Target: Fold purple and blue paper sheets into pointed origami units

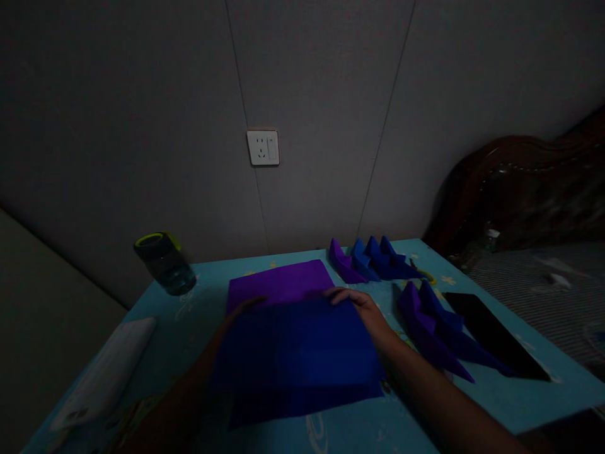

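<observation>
Wall (321, 75) fills the far side, grey and really dim, with a table (184, 321) under a light blue patterned cloth in front of it and a dark headboard (524, 183) off to the far right.

Next size down is the blue sheet (302, 343), over the near middle of the table. Long axis goes left to right, short sides run near to far, and the face I can see is turned toward the near side. Darker blue paper shows under its near edge; can't tell if that's a fold or another sheet. The purple sheet (278, 284) lies just beyond it, partly covered.

As for hands, the blue sheet sits between them and mostly nearer than both. Right hand (359, 304) has its fingers bent over the far right corner, gripping it. Left hand (242, 310) is at the far left corner, too dark to tell whether it's gripping.

Smaller stuff: black slab (491, 329) on the right, white slab (108, 372) near left, folded paper boats (380, 261) far right and right, cup (170, 268) far left, wall socket (263, 148).
</observation>
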{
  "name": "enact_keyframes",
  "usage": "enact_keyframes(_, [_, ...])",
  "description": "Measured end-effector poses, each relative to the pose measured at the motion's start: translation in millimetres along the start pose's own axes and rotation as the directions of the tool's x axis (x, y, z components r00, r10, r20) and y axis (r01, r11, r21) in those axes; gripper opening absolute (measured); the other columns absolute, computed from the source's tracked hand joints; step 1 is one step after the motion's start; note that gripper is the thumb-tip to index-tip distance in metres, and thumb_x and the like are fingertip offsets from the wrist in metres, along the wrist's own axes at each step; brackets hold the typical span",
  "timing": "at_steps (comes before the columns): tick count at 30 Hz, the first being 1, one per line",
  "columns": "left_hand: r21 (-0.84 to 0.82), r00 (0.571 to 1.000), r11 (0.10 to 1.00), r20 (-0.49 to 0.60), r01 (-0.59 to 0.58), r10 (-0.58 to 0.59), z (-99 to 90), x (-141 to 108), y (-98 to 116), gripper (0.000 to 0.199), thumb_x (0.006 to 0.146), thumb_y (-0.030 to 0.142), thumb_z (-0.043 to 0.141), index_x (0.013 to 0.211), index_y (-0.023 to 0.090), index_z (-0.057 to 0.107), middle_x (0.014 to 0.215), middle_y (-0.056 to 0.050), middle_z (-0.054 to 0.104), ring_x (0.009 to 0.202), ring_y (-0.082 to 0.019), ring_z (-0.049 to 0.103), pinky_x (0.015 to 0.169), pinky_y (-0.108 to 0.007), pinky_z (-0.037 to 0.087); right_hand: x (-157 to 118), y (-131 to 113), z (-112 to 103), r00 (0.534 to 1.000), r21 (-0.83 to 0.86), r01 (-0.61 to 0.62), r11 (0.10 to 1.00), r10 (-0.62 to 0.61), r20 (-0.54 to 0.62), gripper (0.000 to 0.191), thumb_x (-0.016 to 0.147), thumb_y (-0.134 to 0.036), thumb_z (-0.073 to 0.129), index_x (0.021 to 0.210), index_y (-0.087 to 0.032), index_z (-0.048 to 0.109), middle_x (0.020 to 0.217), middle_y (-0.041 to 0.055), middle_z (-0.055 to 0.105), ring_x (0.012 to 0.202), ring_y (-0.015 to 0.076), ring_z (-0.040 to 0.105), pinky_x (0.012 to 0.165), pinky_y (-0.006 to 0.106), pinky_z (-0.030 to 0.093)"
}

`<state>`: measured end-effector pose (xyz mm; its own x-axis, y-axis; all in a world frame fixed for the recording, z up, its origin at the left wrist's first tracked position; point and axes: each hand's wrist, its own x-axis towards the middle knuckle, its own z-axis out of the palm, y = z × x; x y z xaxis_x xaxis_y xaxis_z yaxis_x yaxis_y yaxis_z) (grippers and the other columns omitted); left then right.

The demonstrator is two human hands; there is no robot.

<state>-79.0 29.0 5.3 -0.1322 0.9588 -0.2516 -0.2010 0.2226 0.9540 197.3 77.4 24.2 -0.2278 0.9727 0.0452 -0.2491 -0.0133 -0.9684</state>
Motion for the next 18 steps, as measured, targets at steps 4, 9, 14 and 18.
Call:
enact_keyframes(4, [-0.082, 0.992, 0.988, 0.014, 0.128, -0.127, 6.6, -6.7, 12.0, 0.049, 0.072, 0.058, 0.065, 0.105, 0.022, 0.071, 0.104, -0.009, 0.076, 0.103, -0.035, 0.068, 0.083, -0.043, 0.056, 1.1, 1.6, -3.0, 0.998, -0.036, 0.058, 0.998, -0.058, -0.015, 0.024, 0.058, -0.047, 0.084, 0.059, -0.025, 0.075, 0.096, 0.0046, 0.071, 0.08, 0.0215, 0.064, 0.068, 0.031, 0.049])
enact_keyframes(9, [-0.076, 0.998, 0.996, 0.033, 0.056, -0.054, 6.6, -5.0, 6.0, 0.062, 0.063, 0.055, 0.075, 0.114, 0.022, 0.066, 0.108, -0.011, 0.074, 0.105, -0.035, 0.067, 0.083, -0.042, 0.056, -0.2, 0.0, -3.6, 0.995, -0.103, 0.097, 0.99, -0.099, -0.019, 0.018, 0.063, -0.043, 0.082, 0.06, -0.026, 0.077, 0.1, 0.005, 0.068, 0.082, 0.0213, 0.063, 0.069, 0.031, 0.049])
enact_keyframes(14, [-0.086, 0.988, 0.992, 0.132, 0.091, -0.079, 6.3, -7.4, 5.0, 0.087, 0.058, 0.038, 0.085, 0.136, 0.027, 0.048, 0.113, -0.011, 0.072, 0.087, -0.03, 0.073, 0.073, -0.037, 0.059, 0.7, 0.9, -1.1, 0.996, -0.117, 0.082, 0.99, -0.079, 0.029, 0.015, 0.063, -0.039, 0.082, 0.062, -0.025, 0.077, 0.096, 0.005, 0.071, 0.084, 0.0216, 0.065, 0.074, 0.032, 0.05])
enact_keyframes(18, [-0.074, 0.994, 0.995, 0.091, 0.065, -0.058, 7.7, -12.8, 10.5, 0.086, 0.064, 0.032, 0.083, 0.14, 0.029, 0.043, 0.125, -0.011, 0.067, 0.098, -0.031, 0.07, 0.081, -0.04, 0.058, 2.3, 4.9, 0.6, 1.0, -0.068, -0.022, 0.997, 0.021, -0.008, 0.028, 0.068, -0.041, 0.079, 0.091, -0.026, 0.078, 0.093, 0.0036, 0.075, 0.081, 0.0206, 0.068, 0.075, 0.033, 0.051])
